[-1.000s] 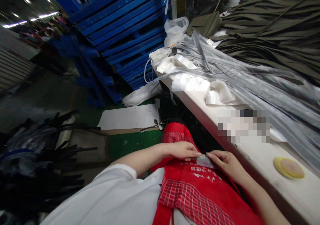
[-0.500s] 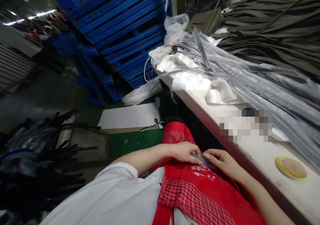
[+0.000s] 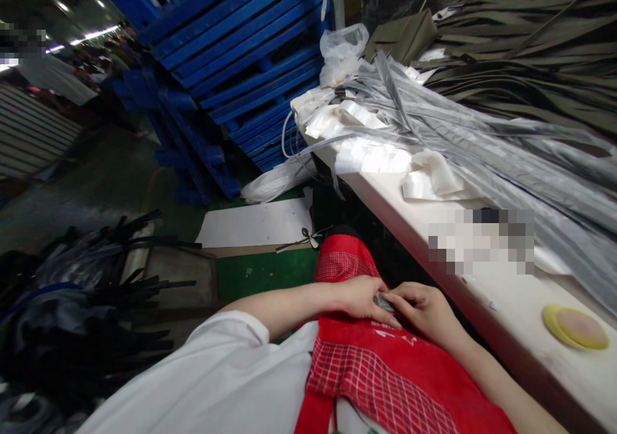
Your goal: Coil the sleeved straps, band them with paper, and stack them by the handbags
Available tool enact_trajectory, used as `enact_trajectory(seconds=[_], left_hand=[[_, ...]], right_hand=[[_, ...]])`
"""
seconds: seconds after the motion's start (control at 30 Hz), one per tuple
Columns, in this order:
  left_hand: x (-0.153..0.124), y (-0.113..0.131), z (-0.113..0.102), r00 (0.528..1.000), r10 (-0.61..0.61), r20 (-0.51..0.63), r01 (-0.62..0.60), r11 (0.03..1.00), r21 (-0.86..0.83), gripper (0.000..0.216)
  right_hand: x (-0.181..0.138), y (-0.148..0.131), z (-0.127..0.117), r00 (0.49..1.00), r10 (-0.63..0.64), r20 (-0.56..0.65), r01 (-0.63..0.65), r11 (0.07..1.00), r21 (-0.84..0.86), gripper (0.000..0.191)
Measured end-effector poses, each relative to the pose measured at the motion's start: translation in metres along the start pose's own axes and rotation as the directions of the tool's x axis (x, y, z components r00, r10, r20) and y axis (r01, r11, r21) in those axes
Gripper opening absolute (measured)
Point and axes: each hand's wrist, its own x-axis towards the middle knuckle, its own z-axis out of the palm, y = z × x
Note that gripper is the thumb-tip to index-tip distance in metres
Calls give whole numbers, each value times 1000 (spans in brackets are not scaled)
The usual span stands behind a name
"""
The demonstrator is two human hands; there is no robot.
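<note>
My left hand (image 3: 362, 296) and my right hand (image 3: 420, 309) meet over my lap on a red apron (image 3: 385, 370). Both pinch a small grey strip piece (image 3: 383, 302) between their fingertips; most of it is hidden by the fingers. The hands sit just below the edge of a white table (image 3: 486, 292).
On the table lie a heap of grey reflective strips (image 3: 482, 157), olive webbing (image 3: 530, 67), white paper pieces (image 3: 385, 157) and a yellow round pad (image 3: 576, 328). Blue pallets (image 3: 241, 54) stand behind. Black strips (image 3: 81, 318) pile at the left; cardboard (image 3: 255, 225) lies on the green floor.
The hands have drawn closer together and the grey piece, flat and visible a second ago, is now folded up between the fingers. The view has shifted slightly.
</note>
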Motion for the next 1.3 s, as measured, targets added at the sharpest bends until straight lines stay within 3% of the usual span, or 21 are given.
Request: enact_trajectory(seconds=[0.17,0.37,0.5,0.6,0.7,0.73,0.83,0.97,1.07,1.13,1.17,1.2,1.27,1.3], left_hand=[[7,2,3,999,-19,-29,19,1000,-3,60],[18,1,4,996,84,26,-80,987,-138,33],[21,-5,4,976,97,192,-34,950,-311,23],[15,-6,-2,925,100,366,109,853,-511,32],[5,0,-14,872,241,426,172,664,-728,55],[2,4,-19,873,284,396,161,598,-785,61],[-4,16,-28,905,369,212,34,434,-900,57],[-3,34,-39,868,494,-47,-193,248,-949,46],[6,41,-58,857,420,-297,-356,68,-932,44],[16,40,-74,814,330,-478,-512,19,-859,44],[21,38,-81,774,286,-565,-602,55,-797,43],[27,36,-86,729,252,-636,-679,150,-719,40],[34,31,-88,668,277,-690,-722,466,-512,32],[35,30,-85,671,340,-659,-687,619,-381,28]], right_hand=[[5,-6,0,997,-68,-22,68,997,-26,33],[13,-10,2,990,-104,-93,106,994,9,33],[11,-5,1,990,-103,-98,104,995,4,31],[5,1,-6,993,-71,-93,79,994,81,28],[0,10,-12,999,-40,29,32,973,230,65],[0,13,-13,996,-25,85,3,968,252,68],[3,22,-5,983,42,180,-81,973,218,47],[9,31,12,973,90,211,-141,961,240,45],[7,30,18,975,119,188,-164,956,245,48],[2,21,17,982,119,144,-152,959,238,48],[-1,14,14,986,116,115,-142,959,244,47],[-5,7,9,990,116,77,-132,958,254,47],[-11,-8,-8,991,130,-31,-117,955,271,45],[-12,-14,-21,987,132,-95,-102,958,270,43]])
